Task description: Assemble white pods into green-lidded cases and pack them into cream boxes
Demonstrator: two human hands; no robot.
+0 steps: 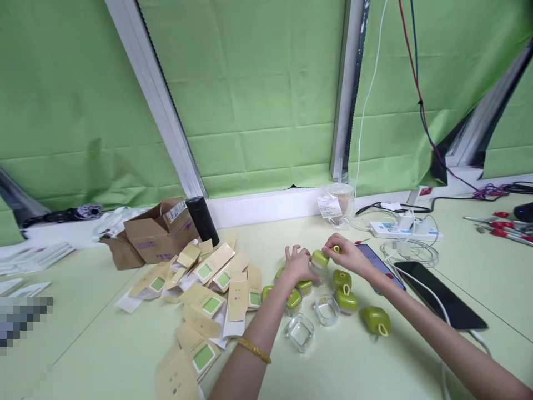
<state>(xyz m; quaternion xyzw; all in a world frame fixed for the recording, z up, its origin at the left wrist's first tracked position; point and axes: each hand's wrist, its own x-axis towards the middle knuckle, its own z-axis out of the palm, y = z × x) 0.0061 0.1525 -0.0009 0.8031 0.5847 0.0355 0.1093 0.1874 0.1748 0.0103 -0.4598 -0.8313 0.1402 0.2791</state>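
Note:
Above the table, a small clear jar with a green lid point(320, 258) is between my two hands. My left hand point(298, 265) grips its clear lower part from the left with thumb and forefinger, the other fingers spread. My right hand point(346, 253) pinches the lid's right side, where a yellow loop point(337, 249) shows. Several more green-lidded jars stand around and partly under my left hand. Right of them are a green lid point(342, 278) and a green-lidded jar point(346, 301). Two clear open jars point(300, 332) sit nearer me. A green lid with a loop point(376, 320) lies to the right.
Flattened kraft card boxes point(210, 305) are piled at left. Behind them are an open carton point(156, 233) and a black cylinder point(202, 220). A phone point(381, 266), a black tablet-like device point(441, 294), cables and a power strip point(403, 229) lie right; a bagged cup point(339, 203) stands behind.

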